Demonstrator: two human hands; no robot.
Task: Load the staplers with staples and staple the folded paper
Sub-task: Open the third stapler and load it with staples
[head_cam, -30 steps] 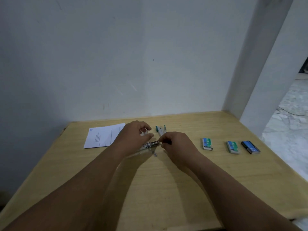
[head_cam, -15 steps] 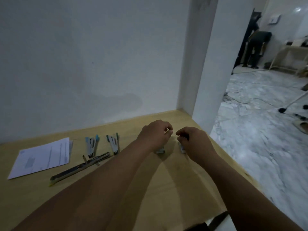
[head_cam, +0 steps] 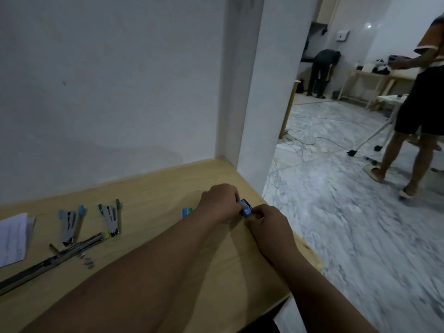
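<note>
The blue staple box (head_cam: 245, 208) sat near the right edge of the surface (head_cam: 153, 188), pinched between the left hand (head_cam: 219, 203) and right hand (head_cam: 268, 219), both sets of fingers curled round its ends, the opened staplers (head_cam: 72, 223) well apart leftward.

We see pale wood grain on the table (head_cam: 156, 188), smooth with a matt finish. The two opened staplers, one tipped blue (head_cam: 70, 223) and one tipped green (head_cam: 111, 219), show bright, shiny metal bodies with matt plastic ends. The long stapler (head_cam: 52, 259) in front of them is dull grey metal with a faint sheen. The folded paper (head_cam: 13, 237) is thin, white and matt. The small box (head_cam: 245, 207) between our left hand (head_cam: 219, 203) and right hand (head_cam: 269, 221) looks like printed card, slightly glossy. The wall (head_cam: 108, 80) is flat painted plaster; the floor (head_cam: 348, 200) is polished veined marble.
</note>
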